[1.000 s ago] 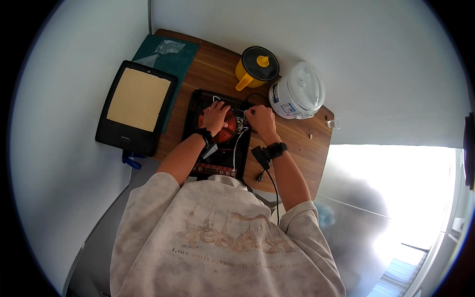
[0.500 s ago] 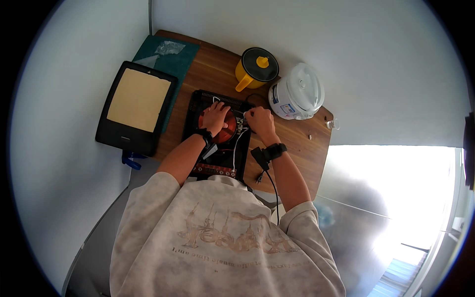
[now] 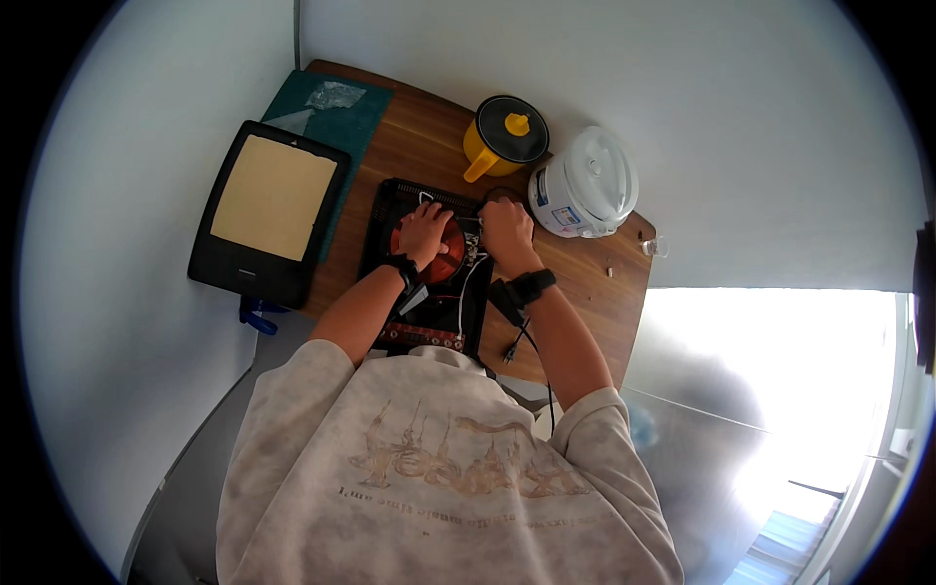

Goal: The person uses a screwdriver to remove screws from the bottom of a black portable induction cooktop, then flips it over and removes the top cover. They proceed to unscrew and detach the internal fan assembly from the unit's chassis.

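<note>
An opened black appliance base (image 3: 390, 210) lies on the wooden table (image 3: 585, 292), with an orange-red round coil (image 3: 450, 263) and white wires (image 3: 466, 288) inside. My left hand (image 3: 424, 232) rests on the coil, fingers curled over it. My right hand (image 3: 507, 229) is closed just to the right of it, at the base's far right corner; what it grips is hidden. Both wrists wear dark bands.
A black panel with a tan face (image 3: 268, 210) lies left on a green mat (image 3: 341, 112). A yellow jug with black lid (image 3: 507, 136) and a white rice cooker (image 3: 585, 185) stand behind. A black cable (image 3: 517, 336) runs off the table's near edge. White walls enclose the table.
</note>
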The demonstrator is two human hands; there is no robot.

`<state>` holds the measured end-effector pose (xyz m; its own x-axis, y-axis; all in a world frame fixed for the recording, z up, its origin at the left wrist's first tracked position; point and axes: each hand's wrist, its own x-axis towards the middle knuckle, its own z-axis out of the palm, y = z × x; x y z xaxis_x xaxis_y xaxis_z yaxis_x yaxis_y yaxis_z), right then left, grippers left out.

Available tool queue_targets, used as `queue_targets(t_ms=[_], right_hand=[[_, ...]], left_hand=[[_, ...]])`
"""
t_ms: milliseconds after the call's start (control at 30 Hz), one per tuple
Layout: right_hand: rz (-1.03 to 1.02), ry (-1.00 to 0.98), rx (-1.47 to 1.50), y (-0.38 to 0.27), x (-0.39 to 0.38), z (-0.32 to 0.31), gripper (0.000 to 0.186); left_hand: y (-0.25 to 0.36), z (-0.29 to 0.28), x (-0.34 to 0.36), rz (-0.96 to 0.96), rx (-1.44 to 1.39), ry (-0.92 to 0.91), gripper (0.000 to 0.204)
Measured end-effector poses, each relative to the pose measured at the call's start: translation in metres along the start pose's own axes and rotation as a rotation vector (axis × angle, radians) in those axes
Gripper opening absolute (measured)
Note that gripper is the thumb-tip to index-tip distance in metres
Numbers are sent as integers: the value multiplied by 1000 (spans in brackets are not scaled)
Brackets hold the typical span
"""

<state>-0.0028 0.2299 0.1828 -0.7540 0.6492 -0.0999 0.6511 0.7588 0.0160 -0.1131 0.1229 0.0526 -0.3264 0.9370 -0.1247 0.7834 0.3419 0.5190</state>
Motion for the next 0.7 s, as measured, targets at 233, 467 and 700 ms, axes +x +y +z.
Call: queue_targets(t_ms=[233, 467, 700], right_hand=[[-76, 46, 73, 10, -16, -11, 19], [183, 6, 333, 14, -28, -22, 27], [161, 58, 423, 14, -23, -3, 27]], left_hand=[[-1, 3, 2, -4, -27, 11, 75], [-3, 7, 1, 28, 15, 91, 77], [1, 1, -1, 19, 21, 73, 76]])
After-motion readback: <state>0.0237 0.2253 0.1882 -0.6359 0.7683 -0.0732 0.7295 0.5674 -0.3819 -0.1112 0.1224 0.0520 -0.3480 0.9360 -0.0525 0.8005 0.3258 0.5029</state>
